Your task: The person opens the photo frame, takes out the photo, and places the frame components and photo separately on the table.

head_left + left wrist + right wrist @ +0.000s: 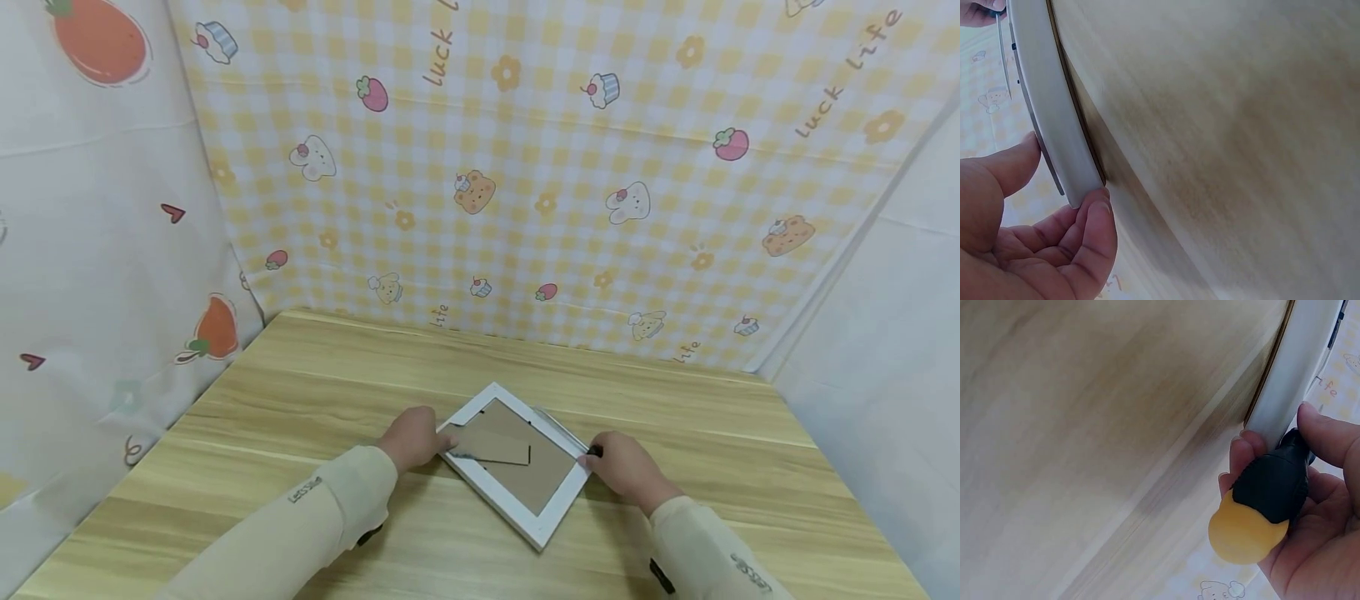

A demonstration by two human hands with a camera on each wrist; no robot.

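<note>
A white picture frame (562, 500) lies back side up, turned like a diamond, its brown backing board (495, 433) showing. A dark L-shaped line and small black tabs mark the board. With thumb above and fingers beneath, my left hand (412, 437) grips the left corner; in the left wrist view that hand (1029, 250) pinches the white edge. My right hand (624, 462) holds a screwdriver (1269, 481) with a black and yellow handle and also grips the frame's right corner. The metal shaft lies along the upper right side; the left wrist view shows its thin end apart from the frame.
A wood-grain table (300, 375) lies under the frame. Behind it hangs a yellow checked cloth (510, 167) with cartoon prints. White sheets stand at the left (90, 250) and right (885, 333).
</note>
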